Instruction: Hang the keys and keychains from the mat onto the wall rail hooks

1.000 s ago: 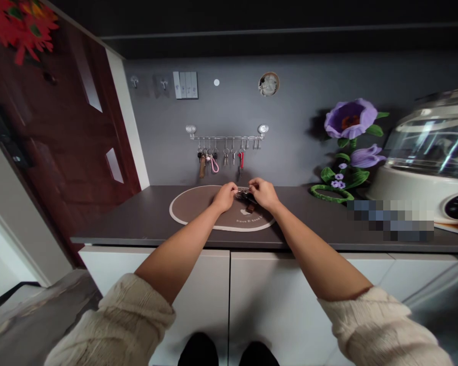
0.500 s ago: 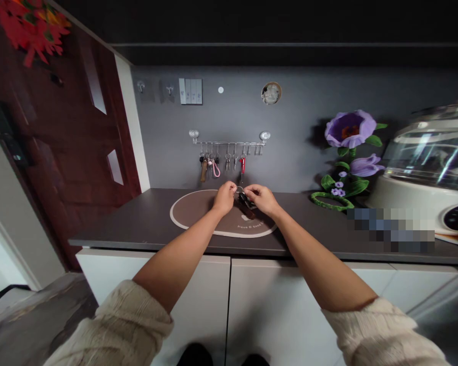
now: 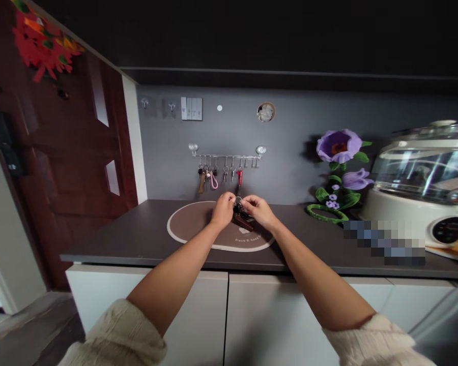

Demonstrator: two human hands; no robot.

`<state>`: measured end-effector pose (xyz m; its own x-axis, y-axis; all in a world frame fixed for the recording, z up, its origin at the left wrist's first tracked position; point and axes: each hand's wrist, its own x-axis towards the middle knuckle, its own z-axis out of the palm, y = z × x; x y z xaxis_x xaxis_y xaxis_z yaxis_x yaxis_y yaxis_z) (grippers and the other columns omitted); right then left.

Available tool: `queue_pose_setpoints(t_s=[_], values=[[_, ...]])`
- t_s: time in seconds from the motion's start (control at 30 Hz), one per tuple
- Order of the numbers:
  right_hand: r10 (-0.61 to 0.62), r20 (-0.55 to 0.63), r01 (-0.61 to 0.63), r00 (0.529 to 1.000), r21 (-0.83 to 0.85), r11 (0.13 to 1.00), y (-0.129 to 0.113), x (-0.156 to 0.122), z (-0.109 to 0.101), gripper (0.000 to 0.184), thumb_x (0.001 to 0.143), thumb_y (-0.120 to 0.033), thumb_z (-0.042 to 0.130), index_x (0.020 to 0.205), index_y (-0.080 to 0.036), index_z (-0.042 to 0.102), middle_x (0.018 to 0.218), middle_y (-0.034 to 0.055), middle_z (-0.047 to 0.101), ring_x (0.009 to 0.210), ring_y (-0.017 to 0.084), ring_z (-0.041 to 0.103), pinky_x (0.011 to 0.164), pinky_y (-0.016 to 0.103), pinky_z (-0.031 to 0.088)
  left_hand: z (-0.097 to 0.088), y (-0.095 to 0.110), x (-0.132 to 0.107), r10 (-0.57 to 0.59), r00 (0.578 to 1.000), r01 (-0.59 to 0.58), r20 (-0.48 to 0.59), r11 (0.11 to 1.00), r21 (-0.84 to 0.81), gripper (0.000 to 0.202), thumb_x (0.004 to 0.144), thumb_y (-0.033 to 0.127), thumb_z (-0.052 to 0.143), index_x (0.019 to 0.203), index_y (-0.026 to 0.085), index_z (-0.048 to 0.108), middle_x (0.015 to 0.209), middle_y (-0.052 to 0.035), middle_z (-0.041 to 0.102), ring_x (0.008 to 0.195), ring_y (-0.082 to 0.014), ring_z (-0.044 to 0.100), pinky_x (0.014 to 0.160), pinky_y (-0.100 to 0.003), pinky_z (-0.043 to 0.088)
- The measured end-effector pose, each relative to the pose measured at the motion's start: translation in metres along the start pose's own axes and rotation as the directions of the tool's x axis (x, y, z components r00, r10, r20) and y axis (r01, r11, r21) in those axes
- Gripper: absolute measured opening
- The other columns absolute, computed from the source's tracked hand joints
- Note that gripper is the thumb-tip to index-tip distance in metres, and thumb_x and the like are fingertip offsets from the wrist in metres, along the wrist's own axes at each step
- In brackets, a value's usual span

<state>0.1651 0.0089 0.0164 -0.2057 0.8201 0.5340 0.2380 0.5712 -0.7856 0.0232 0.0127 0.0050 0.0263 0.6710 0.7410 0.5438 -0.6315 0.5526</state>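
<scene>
Both my hands meet over a brown oval mat (image 3: pixel 191 223) on the dark counter. My left hand (image 3: pixel 222 209) and my right hand (image 3: pixel 257 210) are closed, pinching a bunch of keys (image 3: pixel 239 212) with a metal ring and a brown tag between them. The bunch hangs just above the mat. On the grey wall behind, a chrome hook rail (image 3: pixel 226 155) carries several other key sets, one with a pink loop and one with a red fob.
A purple knitted flower (image 3: pixel 338 170) stands at the right on the counter (image 3: pixel 137 239). Farther right is a white appliance with a glass lid (image 3: pixel 420 188). A dark red door (image 3: pixel 61 152) is at the left. White cabinet doors (image 3: pixel 229 315) lie below the counter edge.
The view has tilted down a little, so everything sits lower in the frame. My hands have drawn closer together on the keys and lifted them slightly off the mat.
</scene>
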Motion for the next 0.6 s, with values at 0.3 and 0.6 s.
queue_pose_setpoints(t_s=[0.3, 0.6], values=[[-0.042, -0.043, 0.04, 0.998, -0.062, 0.997, 0.005, 0.0, -0.001, 0.023, 0.073, -0.042, 0.049, 0.072, -0.019, 0.049, 0.063, -0.0036, 0.045, 0.059, 0.009, 0.041, 0.056, 0.02, 0.038, 0.0, 0.002, -0.003, -0.039, 0.999, 0.037, 0.014, 0.995, 0.092, 0.022, 0.084, 0.028, 0.033, 0.085, 0.018, 0.053, 0.089, -0.0061, 0.058, 0.086, -0.016, 0.052, 0.078, -0.028, 0.038], [0.176, -0.107, -0.138, 0.979, 0.295, 0.945, -0.003, -0.004, 0.004, 0.021, 0.072, -0.04, 0.05, 0.075, -0.021, 0.042, 0.069, -0.0025, 0.047, 0.06, 0.01, 0.049, 0.055, 0.023, 0.042, 0.0, -0.002, -0.004, -0.063, 0.998, 0.065, -0.014, 0.986, 0.156, 0.021, 0.082, 0.031, 0.037, 0.078, 0.018, 0.053, 0.078, -0.0056, 0.059, 0.076, -0.0159, 0.053, 0.07, -0.026, 0.037]])
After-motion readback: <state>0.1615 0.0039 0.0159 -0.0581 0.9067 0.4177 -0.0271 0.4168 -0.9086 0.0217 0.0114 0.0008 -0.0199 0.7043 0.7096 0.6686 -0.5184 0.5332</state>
